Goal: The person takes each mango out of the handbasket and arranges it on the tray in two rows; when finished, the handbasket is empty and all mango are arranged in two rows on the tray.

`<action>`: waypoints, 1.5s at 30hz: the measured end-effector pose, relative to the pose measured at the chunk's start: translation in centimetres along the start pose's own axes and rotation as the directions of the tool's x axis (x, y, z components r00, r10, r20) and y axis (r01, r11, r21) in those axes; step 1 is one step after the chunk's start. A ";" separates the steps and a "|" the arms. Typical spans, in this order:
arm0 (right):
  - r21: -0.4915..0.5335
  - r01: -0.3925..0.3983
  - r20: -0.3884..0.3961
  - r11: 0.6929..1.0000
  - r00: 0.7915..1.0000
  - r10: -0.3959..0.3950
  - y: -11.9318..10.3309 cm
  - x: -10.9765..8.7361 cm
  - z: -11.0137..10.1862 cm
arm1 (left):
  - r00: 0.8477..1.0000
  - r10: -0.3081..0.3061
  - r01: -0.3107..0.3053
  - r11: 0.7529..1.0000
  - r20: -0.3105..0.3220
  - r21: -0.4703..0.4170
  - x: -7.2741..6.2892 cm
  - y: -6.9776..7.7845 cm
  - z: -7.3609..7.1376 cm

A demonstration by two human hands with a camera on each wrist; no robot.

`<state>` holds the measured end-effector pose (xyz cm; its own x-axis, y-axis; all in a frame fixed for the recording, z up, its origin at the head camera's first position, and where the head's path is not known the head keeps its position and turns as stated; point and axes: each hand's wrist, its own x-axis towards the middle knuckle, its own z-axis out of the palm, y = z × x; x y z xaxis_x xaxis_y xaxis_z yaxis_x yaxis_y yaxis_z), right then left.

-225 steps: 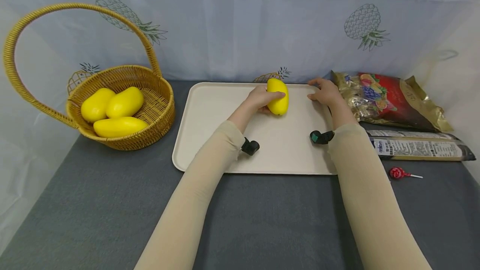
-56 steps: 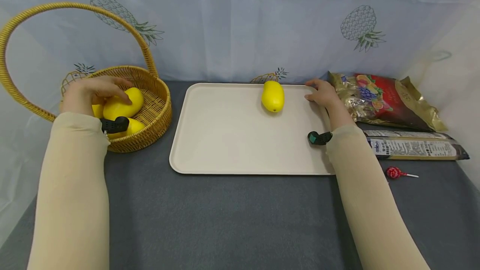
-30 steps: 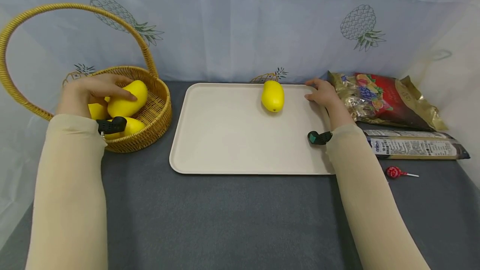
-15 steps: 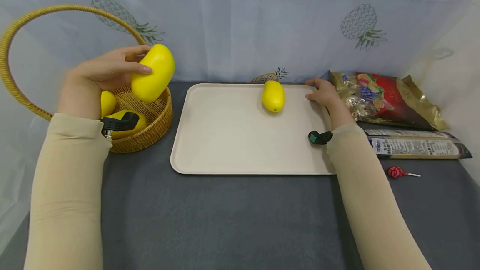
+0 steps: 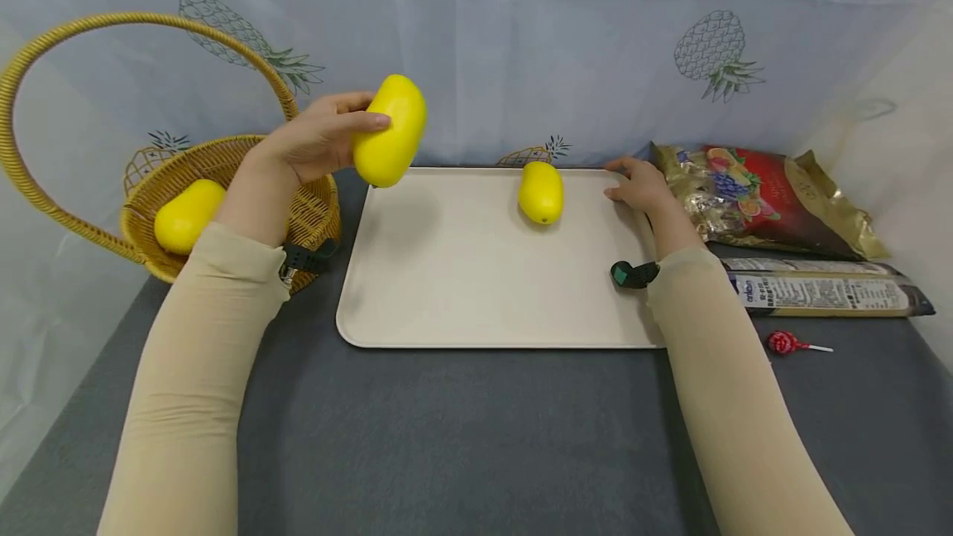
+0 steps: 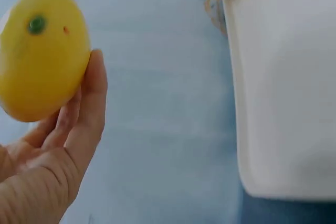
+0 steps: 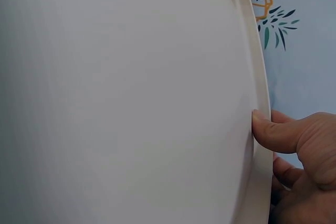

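My left hand [image 5: 316, 139] holds a smooth yellow mango [image 5: 392, 132] between thumb and fingers, in the air over the left back corner of a cream tray [image 5: 476, 288]. In the left wrist view that mango [image 6: 44, 61] shows a small green stem spot. Another mango [image 5: 541, 193] lies on the tray near its back edge. Thumb inside the rim and fingers outside, my right hand [image 5: 644, 184] pinches the tray's back right corner, as the right wrist view also shows. A wicker basket [image 5: 316, 217] with a mango [image 5: 186, 216] in it stands at left, partly hidden by my left forearm.
The basket's tall handle [image 5: 160, 18] arches upward at left. Right of the tray lie a red and gold candy bag [image 5: 774, 201], a long labelled packet [image 5: 826, 288] and a red lollipop [image 5: 785, 342]. A pineapple-print cloth [image 5: 581, 56] hangs behind.
My left hand earlier set one mango on the tray, then reached into the basket, lifted another out and carried it right over the tray. My right hand stays at the tray corner.
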<state>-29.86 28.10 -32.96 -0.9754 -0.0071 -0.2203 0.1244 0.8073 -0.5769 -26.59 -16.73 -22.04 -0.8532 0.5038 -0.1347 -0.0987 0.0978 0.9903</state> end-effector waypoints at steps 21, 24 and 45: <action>0.024 0.006 0.003 1.000 1.000 -0.006 0.5 0.3 0.2 | 0.973 -0.056 0.004 0.974 -0.223 -0.226 6.0 -1.1 6.6; 0.024 0.002 0.002 1.000 1.000 -0.002 0.5 0.3 0.2 | 0.967 -0.087 0.031 0.973 -0.238 -0.229 6.9 -1.6 7.4; 0.010 0.001 -0.004 1.000 1.000 -0.001 0.5 0.4 0.2 | 0.901 -0.271 0.229 0.960 -0.338 -0.161 10.1 -6.0 9.8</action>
<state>-30.21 28.37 -33.46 -0.9763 -0.0050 -0.2165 0.1256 0.8011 -0.5852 -29.67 -3.83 -29.67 -0.9152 0.1376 -0.3788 -0.3724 0.0710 0.9254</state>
